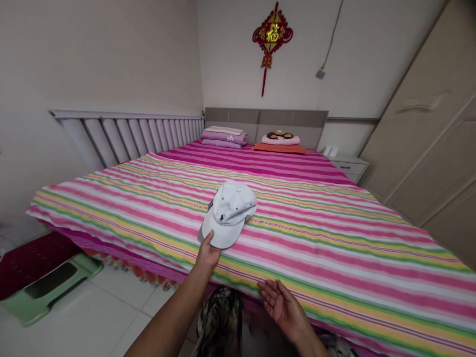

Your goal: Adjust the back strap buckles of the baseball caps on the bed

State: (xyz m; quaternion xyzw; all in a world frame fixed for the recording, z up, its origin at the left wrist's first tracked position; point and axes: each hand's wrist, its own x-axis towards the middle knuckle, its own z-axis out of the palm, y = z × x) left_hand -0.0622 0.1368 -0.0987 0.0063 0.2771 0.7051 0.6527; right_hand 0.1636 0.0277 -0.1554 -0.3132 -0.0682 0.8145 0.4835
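Cap (231, 208) at the centre of the frame, just above the striped sheet (327, 243) or touching it; contact cannot be told. Crown points up and away, brim down toward you. Your left hand (208, 255), lower centre, is closed on the brim's near edge: thumb on top, fingers hidden, presumably beneath. Likely reason: the brim is stiff and nearest you, so a pinch there steers the cap without crushing the soft crown.

Your right hand (284, 310), lower right of centre, is open and holds nothing, palm turned up, fingers loosely curled by the sheet's near edge. Probably free because one hand bears so light a thing.

Folded bedding (225, 137) and a pink cushion (280, 140) sit upper centre near the headboard (290, 121), presumably to leave the bed's middle usable.
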